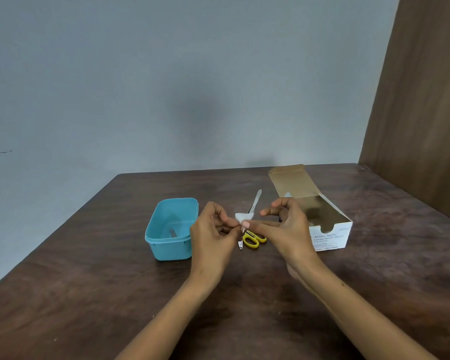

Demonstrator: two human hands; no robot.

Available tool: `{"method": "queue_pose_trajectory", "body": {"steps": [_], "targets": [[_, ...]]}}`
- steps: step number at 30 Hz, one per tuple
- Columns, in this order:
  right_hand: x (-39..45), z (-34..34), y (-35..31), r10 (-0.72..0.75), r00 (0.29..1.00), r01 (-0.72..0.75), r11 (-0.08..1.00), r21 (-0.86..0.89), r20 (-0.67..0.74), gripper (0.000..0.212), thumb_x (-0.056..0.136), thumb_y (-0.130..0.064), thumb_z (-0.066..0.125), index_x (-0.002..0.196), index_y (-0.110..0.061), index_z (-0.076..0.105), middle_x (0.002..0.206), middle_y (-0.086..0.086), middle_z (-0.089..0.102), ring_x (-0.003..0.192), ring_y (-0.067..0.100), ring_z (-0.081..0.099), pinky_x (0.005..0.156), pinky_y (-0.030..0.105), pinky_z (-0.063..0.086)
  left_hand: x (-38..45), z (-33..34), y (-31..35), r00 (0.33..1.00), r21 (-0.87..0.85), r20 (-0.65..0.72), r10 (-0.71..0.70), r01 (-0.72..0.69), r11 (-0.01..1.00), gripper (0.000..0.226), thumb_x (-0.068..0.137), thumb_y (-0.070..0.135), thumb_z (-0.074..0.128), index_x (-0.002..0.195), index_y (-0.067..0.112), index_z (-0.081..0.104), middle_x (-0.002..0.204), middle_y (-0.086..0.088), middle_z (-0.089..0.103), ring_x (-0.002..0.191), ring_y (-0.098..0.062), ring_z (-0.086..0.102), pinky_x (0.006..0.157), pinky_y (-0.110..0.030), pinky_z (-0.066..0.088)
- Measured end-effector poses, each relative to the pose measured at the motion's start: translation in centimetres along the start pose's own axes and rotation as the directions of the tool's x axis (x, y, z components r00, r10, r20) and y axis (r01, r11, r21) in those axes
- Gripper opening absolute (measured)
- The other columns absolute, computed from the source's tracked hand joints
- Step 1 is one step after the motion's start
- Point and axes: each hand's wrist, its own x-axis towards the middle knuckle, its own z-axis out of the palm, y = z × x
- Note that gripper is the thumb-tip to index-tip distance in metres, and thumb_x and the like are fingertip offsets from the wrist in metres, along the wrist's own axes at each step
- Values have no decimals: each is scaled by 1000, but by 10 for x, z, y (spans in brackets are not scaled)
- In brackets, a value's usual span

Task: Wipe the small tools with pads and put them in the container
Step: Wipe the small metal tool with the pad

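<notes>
My left hand (213, 229) pinches a small silver metal tool (240, 244) whose lower end hangs down over the table. My right hand (286, 224) pinches a white pad (242, 216) against the tool's upper end, thumb and forefinger meeting it. Just under the hands lie yellow-handled scissors (255, 240), and behind them a slim metal file (257, 198). The blue plastic container (166, 245) stands open to the left of my left hand, with a small grey item (172, 233) lying inside it.
An open white Alcohol Swabs box (330, 236) with its brown flap raised stands right of my right hand. The dark wooden table (89, 294) ends at a grey wall behind and a wooden panel (421, 100) at the far right.
</notes>
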Motion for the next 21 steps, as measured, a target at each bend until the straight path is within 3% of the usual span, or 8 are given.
{"method": "queue_pose_trajectory", "body": {"steps": [5,7,14,19,21], "targets": [[1,-2,-3,-31,1000,31,1000,1,-1,59,54,-1,88,90,-20,46,89,4,59,63,2,66,66,23,52,0,0,2,999,-45,14,-29,30,999,33,72,-5,75,78,3,44,69,-8,72,71,-10,72,66,-29,60],[1,-3,-5,-48,998,49,998,26,-33,57,55,-1,87,91,-18,46,89,5,59,66,7,67,65,22,52,0,1,3,999,-64,38,-23,26,998,33,73,-5,74,76,5,43,71,-9,73,74,-12,73,69,-31,60],[-6,0,-16,-94,989,106,989,106,-114,59,59,7,83,100,-8,43,89,4,56,59,-2,66,55,10,50,-2,0,6,999,-69,49,-20,23,997,35,75,-4,73,71,8,41,74,-8,74,75,-13,73,69,-37,61],[-8,4,-10,-57,996,61,996,71,-62,62,55,0,87,99,-19,48,93,6,59,68,18,72,62,22,54,2,1,6,999,-53,-10,-32,31,998,38,73,-5,73,67,13,40,70,-13,72,73,-15,73,68,-42,60],[-7,5,-8,-32,999,35,997,75,-40,59,54,0,88,97,-19,52,91,5,60,68,17,72,60,21,52,2,0,5,999,-36,-28,-31,30,999,37,73,-5,74,68,13,42,72,-16,71,74,-15,73,68,-42,60]]}}
